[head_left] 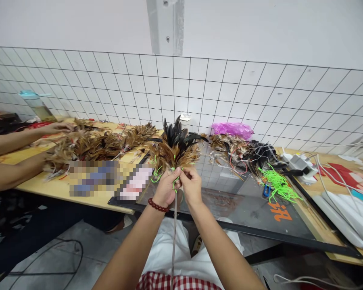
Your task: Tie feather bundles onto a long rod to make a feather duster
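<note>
My left hand, with a dark red bead bracelet at its wrist, is closed around the base of a feather duster. Brown feathers ring its lower part and black ones stand up from its top. The duster's thin stick runs down from my hands towards my lap. Pressed close on the other side, my right hand pinches bright green string at the feathers' base. More green string hangs at the left of the feathers.
Left, a co-worker's hands reach to brown feather bundles. Right lie loose feathers, a pink plastic bag, tangled green strings, blue snips and a white power strip. Behind stands a wire grid.
</note>
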Demonstrator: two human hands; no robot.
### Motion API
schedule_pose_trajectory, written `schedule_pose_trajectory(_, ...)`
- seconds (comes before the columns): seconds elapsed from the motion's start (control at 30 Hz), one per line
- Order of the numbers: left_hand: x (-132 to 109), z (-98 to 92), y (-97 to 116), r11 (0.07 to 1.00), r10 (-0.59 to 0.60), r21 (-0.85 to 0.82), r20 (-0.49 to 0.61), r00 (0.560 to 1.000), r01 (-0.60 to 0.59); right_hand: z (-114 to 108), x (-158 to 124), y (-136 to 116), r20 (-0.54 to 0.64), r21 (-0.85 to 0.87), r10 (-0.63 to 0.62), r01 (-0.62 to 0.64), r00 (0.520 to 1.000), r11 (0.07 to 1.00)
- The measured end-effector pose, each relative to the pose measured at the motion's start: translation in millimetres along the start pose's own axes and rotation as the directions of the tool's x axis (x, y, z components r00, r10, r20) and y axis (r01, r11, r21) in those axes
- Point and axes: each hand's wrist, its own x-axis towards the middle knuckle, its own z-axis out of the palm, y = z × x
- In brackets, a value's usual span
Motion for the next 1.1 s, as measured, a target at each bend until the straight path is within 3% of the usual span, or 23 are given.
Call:
schedule_pose_trajectory(0.07, -0.6, -0.4, 3.5, 1.0, -0.01, 0.015, 0.028, 1.0, 0.01, -5.7, 0.1, -8.2, -0.071, 0.037, -0.064, 0.067, 0.995, 0.997)
schedule_pose_trajectory(0.1, -0.4, -0.2, 5.9, 1.0, -0.016, 0.026, 0.051, 0.999, 0.014, -10.0, 0.4, -13.1, -0.047, 0.083, -0.05, 0.053, 0.998, 0.995)
schedule_pose_trajectory(0.17, 0.6, 0.8, 11.9, 0.998, -0.014, 0.065, 0.085, 0.996, 0.008, -22.0, 2.0, -22.8, 0.17, 0.17, 0.089, -0.119, 0.981, 0.978)
schedule_pose_trajectory(0.23, 2.5, 1.8, 17.9, 0.99, -0.003, 0.142, 0.09, 0.996, -0.01, -37.6, 5.7, -30.6, 0.432, 0.117, 0.263, -0.342, 0.863, 0.932)
schedule_pose_trajectory(0.27, 3.7, 2.1, 20.4, 0.981, 0.001, 0.195, 0.088, 0.996, -0.018, -46.0, 8.3, -33.7, 0.502, 0.039, 0.327, -0.398, 0.801, 0.916)
schedule_pose_trajectory(0.3, 5.2, 2.1, 22.4, 0.968, 0.005, 0.251, 0.086, 0.996, -0.027, -54.1, 11.0, -36.6, 0.52, -0.048, 0.358, -0.392, 0.775, 0.919)
schedule_pose_trajectory(0.33, 6.8, 1.7, 23.6, 0.951, 0.011, 0.306, 0.087, 0.996, -0.038, -61.6, 13.4, -39.8, 0.503, -0.135, 0.345, -0.323, 0.792, 0.937)
schedule_pose_trajectory(0.4, 10.6, -0.1, 23.9, 0.911, 0.042, 0.405, 0.094, 0.995, -0.077, -73.0, 15.9, -48.6, 0.442, -0.346, 0.203, -0.043, 0.874, 0.937)
schedule_pose_trajectory(0.47, 14.6, -2.7, 21.8, 0.846, 0.105, 0.511, 0.113, 0.988, -0.149, -78.3, 13.6, -62.7, 0.466, -0.592, 0.051, 0.269, 0.883, 0.76)
schedule_pose_trajectory(0.53, 17.4, -4.8, 18.9, 0.728, 0.177, 0.645, 0.148, 0.973, -0.23, -77.6, 7.9, -81.4, 0.535, -0.748, 0.0, 0.473, 0.845, 0.465)
schedule_pose_trajectory(0.63, 15.3, -5.1, 16.2, 0.444, 0.173, 0.841, 0.257, 0.951, -0.309, -70.5, 3.6, -109.6, 0.637, -0.768, 0.024, 0.632, 0.77, 0.104)
schedule_pose_trajectory(0.7, 8.7, -3.5, 16.4, 0.244, 0.046, 0.89, 0.387, 0.921, -0.386, -66.8, 9.6, -121.4, 0.703, -0.71, 0.056, 0.704, 0.709, -0.004)
schedule_pose_trajectory(0.73, 4.1, -2.6, 17.2, 0.148, -0.043, 0.886, 0.449, 0.892, -0.439, -66.4, 15.4, -123.9, 0.727, -0.684, 0.065, 0.729, 0.683, -0.008)
schedule_pose_trajectory(0.8, -6.5, -1.1, 19.6, -0.035, -0.214, 0.839, 0.524, 0.825, -0.543, -69.2, 30.4, -121.6, 0.766, -0.642, 0.066, 0.762, 0.639, 0.086)
schedule_pose_trajectory(0.87, -17.4, -0.3, 22.5, -0.218, -0.304, 0.775, 0.524, 0.796, -0.593, -75.4, 45.4, -110.9, 0.779, -0.619, 0.089, 0.738, 0.621, 0.269)
schedule_pose_trajectory(0.93, -27.9, 0.6, 24.7, -0.373, -0.311, 0.717, 0.501, 0.808, -0.589, -81.7, 56.5, -94.8, 0.773, -0.606, 0.155, 0.642, 0.616, 0.469)
schedule_pose_trajectory(1.03, -42.5, 3.9, 24.9, -0.494, -0.29, 0.646, 0.508, 0.811, -0.581, -84.2, 62.5, -68.4, 0.796, -0.527, 0.245, 0.435, 0.553, 0.73)
schedule_pose_trajectory(1.1, -51.1, 7.0, 23.2, -0.479, -0.35, 0.597, 0.543, 0.764, -0.644, -80.9, 61.5, -53.2, 0.827, -0.444, 0.247, 0.317, 0.506, 0.838)
